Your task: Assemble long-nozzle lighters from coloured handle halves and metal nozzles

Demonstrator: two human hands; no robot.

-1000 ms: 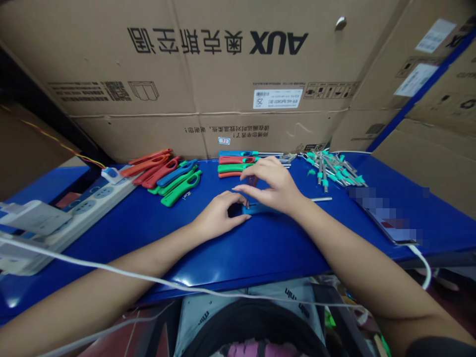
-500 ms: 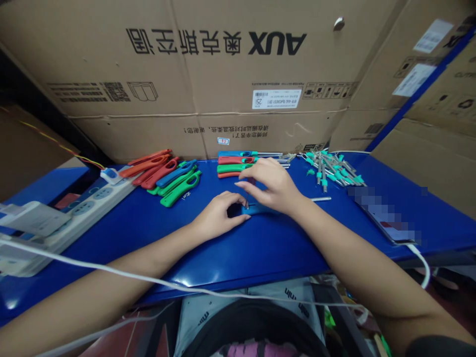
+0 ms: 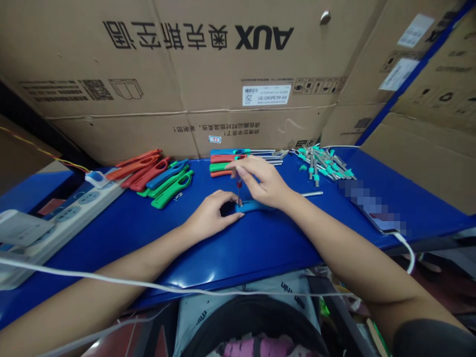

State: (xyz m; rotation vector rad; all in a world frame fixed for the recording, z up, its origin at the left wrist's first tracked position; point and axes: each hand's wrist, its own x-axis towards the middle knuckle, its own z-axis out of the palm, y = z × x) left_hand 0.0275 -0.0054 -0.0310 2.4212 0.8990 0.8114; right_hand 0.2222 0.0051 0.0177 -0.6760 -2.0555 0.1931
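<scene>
My left hand (image 3: 210, 214) rests on the blue table (image 3: 260, 243) with its fingers curled round the near end of a blue plastic handle (image 3: 253, 206) that lies flat. My right hand (image 3: 262, 181) hovers just over the same handle and pinches a small red screwdriver (image 3: 239, 190), held upright with its tip down on the handle. A thin metal rod (image 3: 311, 194) sticks out to the right from under my right hand.
Loose red, blue and green handles (image 3: 158, 176) lie at the left. A row of finished tools (image 3: 230, 161) sits at the back. Green-tipped metal parts (image 3: 322, 162) are piled at the right. A white power strip (image 3: 59, 218), a cable (image 3: 148, 285) and a phone (image 3: 372, 210) are nearby. Cardboard boxes (image 3: 223, 74) stand behind.
My right hand has lifted slightly and uncovered the red screwdriver standing on the blue handle. The view has shifted a little to the right; my left hand stays in place.
</scene>
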